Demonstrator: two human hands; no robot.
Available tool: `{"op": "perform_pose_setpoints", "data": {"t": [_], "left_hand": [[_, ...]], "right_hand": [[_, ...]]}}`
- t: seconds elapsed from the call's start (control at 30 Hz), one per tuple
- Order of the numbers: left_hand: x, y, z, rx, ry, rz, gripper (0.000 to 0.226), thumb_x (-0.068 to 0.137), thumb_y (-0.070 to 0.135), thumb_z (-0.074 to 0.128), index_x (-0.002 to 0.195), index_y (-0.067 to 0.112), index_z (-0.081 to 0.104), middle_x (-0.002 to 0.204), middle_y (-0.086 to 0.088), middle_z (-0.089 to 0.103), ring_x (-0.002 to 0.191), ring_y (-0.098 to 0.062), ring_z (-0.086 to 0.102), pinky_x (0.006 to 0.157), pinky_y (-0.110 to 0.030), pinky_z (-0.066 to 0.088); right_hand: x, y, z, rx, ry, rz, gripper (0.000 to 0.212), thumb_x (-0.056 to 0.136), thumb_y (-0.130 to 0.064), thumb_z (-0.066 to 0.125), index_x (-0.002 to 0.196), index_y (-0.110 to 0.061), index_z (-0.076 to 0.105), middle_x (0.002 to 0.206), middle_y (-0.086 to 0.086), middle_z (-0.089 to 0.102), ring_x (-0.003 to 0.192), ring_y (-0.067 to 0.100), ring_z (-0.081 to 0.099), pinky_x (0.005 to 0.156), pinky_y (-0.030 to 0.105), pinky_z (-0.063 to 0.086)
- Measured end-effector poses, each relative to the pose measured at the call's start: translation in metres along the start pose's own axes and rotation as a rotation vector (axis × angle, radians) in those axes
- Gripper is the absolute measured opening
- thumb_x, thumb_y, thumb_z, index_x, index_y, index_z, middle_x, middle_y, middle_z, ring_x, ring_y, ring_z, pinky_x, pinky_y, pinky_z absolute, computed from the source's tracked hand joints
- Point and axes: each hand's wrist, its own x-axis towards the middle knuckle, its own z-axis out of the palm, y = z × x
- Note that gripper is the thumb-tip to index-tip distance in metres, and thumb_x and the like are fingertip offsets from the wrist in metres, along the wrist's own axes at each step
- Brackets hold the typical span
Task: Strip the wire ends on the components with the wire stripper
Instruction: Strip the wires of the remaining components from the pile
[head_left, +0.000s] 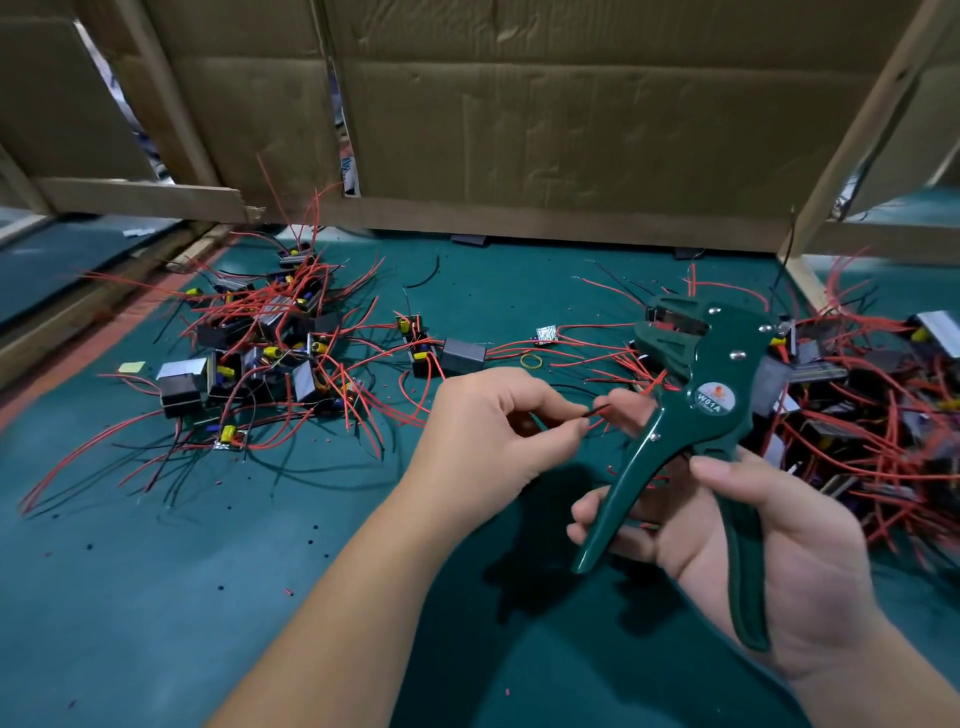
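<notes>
- Bare green table is left open below and to the left of the wire stripper, dotted with small insulation scraps; behind the stripper the far edge is closed off by a cardboard wall.
- The stripper is held upright above the table in the right hand, whose fingers are curled round the spread handles.
- Just left of the stripper, a black wire end is pinched in the fingers of the left hand; a right fingertip seems to touch it too.
- Components with red wires are heaped in a left pile well left of the stripper and a right pile just beside it.
</notes>
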Motion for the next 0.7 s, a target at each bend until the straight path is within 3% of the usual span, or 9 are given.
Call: {"op": "perform_pose_setpoints", "data": {"t": [0.1, 0.2, 0.3, 0.4, 0.47, 0.57, 0.7], "left_hand": [[0.000, -0.002, 0.002, 0.090, 0.024, 0.107, 0.003, 0.073, 0.021, 0.074, 0.074, 0.019, 0.076, 0.061, 0.012, 0.061, 0.056, 0.001, 0.051, 0.056, -0.015, 0.037], [-0.001, -0.002, 0.001, 0.086, 0.039, 0.096, 0.004, 0.074, 0.023, 0.073, 0.073, 0.020, 0.076, 0.061, 0.012, 0.061, 0.057, 0.000, 0.052, 0.057, -0.014, 0.037], [-0.002, 0.001, 0.002, 0.038, 0.090, -0.003, 0.006, 0.074, 0.023, 0.072, 0.068, 0.023, 0.073, 0.061, 0.011, 0.065, 0.058, 0.001, 0.057, 0.057, -0.015, 0.043], [0.000, 0.007, 0.000, -0.306, 0.106, -0.215, 0.018, 0.084, 0.010, 0.067, 0.069, 0.019, 0.066, 0.060, 0.006, 0.063, 0.056, -0.010, 0.064, 0.053, -0.019, 0.050], [0.003, 0.009, -0.003, -0.497, 0.090, -0.336, 0.018, 0.091, 0.008, 0.057, 0.074, 0.015, 0.058, 0.062, 0.007, 0.061, 0.049, -0.010, 0.059, 0.047, -0.017, 0.044], [0.005, 0.010, -0.008, -0.470, 0.069, -0.348, 0.017, 0.093, 0.009, 0.054, 0.077, 0.015, 0.055, 0.066, 0.004, 0.066, 0.042, -0.008, 0.047, 0.043, -0.016, 0.038], [0.004, 0.009, -0.009, -0.393, 0.035, -0.310, 0.013, 0.092, 0.013, 0.060, 0.079, 0.016, 0.060, 0.062, 0.002, 0.068, 0.038, -0.008, 0.046, 0.038, -0.015, 0.035]], "right_hand": [[0.001, -0.002, 0.000, -0.009, -0.001, 0.006, 0.082, 0.051, -0.023, 0.085, 0.125, 0.002, 0.057, 0.106, 0.030, 0.062, 0.076, 0.050, 0.062, 0.075, 0.062, 0.051], [0.001, -0.002, -0.001, -0.013, 0.008, 0.022, 0.086, 0.049, -0.024, 0.086, 0.126, 0.001, 0.057, 0.104, 0.031, 0.061, 0.075, 0.049, 0.063, 0.072, 0.059, 0.052], [0.001, -0.001, -0.001, -0.003, 0.014, 0.024, 0.087, 0.046, -0.024, 0.087, 0.125, 0.001, 0.058, 0.103, 0.028, 0.063, 0.074, 0.049, 0.063, 0.070, 0.058, 0.052], [0.000, -0.001, -0.001, -0.005, 0.020, 0.008, 0.086, 0.046, -0.023, 0.087, 0.122, 0.003, 0.059, 0.113, 0.027, 0.061, 0.073, 0.048, 0.063, 0.071, 0.060, 0.052], [0.000, -0.003, -0.001, 0.009, 0.021, -0.010, 0.084, 0.046, -0.022, 0.086, 0.121, 0.004, 0.059, 0.119, 0.025, 0.058, 0.073, 0.048, 0.063, 0.072, 0.062, 0.052], [-0.002, -0.008, -0.004, 0.033, 0.014, -0.040, 0.089, 0.046, -0.022, 0.086, 0.125, 0.004, 0.055, 0.123, 0.020, 0.058, 0.075, 0.047, 0.064, 0.073, 0.060, 0.052], [-0.002, -0.011, -0.005, 0.025, 0.010, -0.078, 0.095, 0.048, -0.024, 0.084, 0.132, 0.003, 0.049, 0.130, 0.019, 0.055, 0.077, 0.045, 0.064, 0.074, 0.058, 0.053]]}}
